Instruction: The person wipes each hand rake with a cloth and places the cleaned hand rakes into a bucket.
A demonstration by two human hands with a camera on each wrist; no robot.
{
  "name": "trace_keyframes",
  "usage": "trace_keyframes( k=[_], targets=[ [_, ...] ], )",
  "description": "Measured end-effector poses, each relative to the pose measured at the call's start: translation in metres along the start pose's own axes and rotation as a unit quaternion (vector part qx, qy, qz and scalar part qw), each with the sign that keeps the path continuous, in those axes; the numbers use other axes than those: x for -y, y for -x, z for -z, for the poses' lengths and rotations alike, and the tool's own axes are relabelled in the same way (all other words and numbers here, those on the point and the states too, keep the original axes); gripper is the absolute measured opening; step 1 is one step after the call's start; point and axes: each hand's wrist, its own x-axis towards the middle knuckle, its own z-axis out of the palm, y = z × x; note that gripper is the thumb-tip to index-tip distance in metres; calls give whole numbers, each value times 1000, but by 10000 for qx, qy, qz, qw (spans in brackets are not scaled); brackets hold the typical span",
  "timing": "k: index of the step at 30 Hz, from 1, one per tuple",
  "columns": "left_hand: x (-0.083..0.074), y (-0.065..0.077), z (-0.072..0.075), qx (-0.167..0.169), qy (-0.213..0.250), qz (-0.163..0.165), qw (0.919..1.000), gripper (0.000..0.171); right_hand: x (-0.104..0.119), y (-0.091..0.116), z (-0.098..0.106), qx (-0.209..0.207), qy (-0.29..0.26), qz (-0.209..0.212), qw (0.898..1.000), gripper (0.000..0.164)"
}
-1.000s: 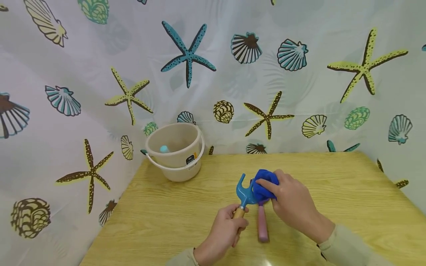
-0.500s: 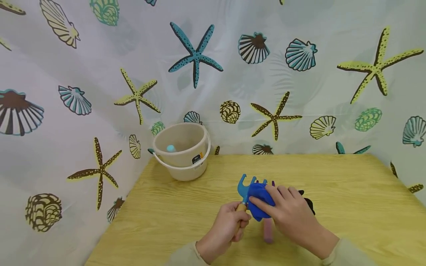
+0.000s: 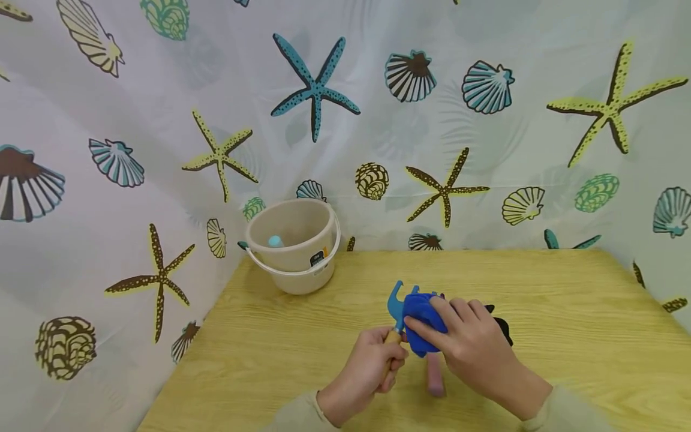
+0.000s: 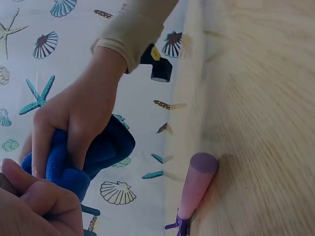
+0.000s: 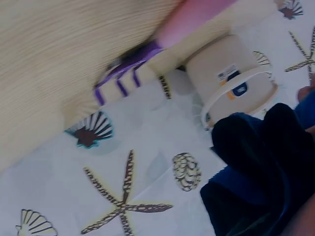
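Note:
My left hand (image 3: 372, 366) grips the wooden handle (image 3: 393, 343) of a small blue hand rake (image 3: 396, 307), held above the table with its prongs pointing away. A bunched blue cloth (image 3: 423, 324) is in my right hand (image 3: 472, 345), fingers and thumb round it, pressed against the rake's head and covering much of it. Below lies a second hand rake with a pink handle (image 3: 435, 375) on the table; its purple prongs (image 5: 123, 81) show in the right wrist view. In the left wrist view the cloth (image 4: 69, 164) bulges between the right hand's fingers.
A beige bucket (image 3: 318, 277) with a white handle stands at the table's back left, with a light-blue-topped item (image 3: 275, 241) inside. A shell-and-starfish curtain (image 3: 378, 138) hangs behind the wooden table (image 3: 259, 360). Something black (image 3: 503, 329) shows just beyond the right hand.
The right hand has turned and brought the cloth down and slightly left over the rake's head. The left hand keeps its grip on the handle. The view has shifted a little.

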Motion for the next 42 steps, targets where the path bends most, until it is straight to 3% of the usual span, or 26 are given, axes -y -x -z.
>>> trace_keyframes(
  k=[4, 8, 12, 17, 20, 24, 28, 36, 42],
  targets=[
    [1, -2, 1, -5, -544, -278, 9981, 11, 6, -12, 7, 448, 186, -54, 9988, 66],
    [4, 0, 0, 194, -916, -359, 9950, 7, 8, -24, 7, 650, 229, -69, 9976, 62],
    [8, 3, -3, 250, -910, -288, 9951, 9, 7, -38, 4, 956, 318, -65, 9949, 56],
    [11, 4, -2, -13, -707, -150, 9974, 21, -5, -47, 1, 1582, 532, -553, 9844, 58],
    [12, 4, -1, -9, -752, -99, 9971, 22, -10, -47, 4, 1817, 495, -855, 9784, 60],
    [12, 3, 2, 42, -852, -228, 9961, 18, 1, -41, 12, 1803, -20, -815, 9802, 55],
    [13, 1, 5, 31, -825, -241, 9963, 28, 17, -34, 20, 1746, -415, -596, 9819, 57],
    [8, -1, 4, -33, -19, 167, 9999, 15, 2, -15, 15, 1236, -21, -693, 9899, 56],
    [10, 4, 4, -51, -334, 0, 9994, 18, -4, -16, 9, 1230, -129, -963, 9876, 56]
  ],
)
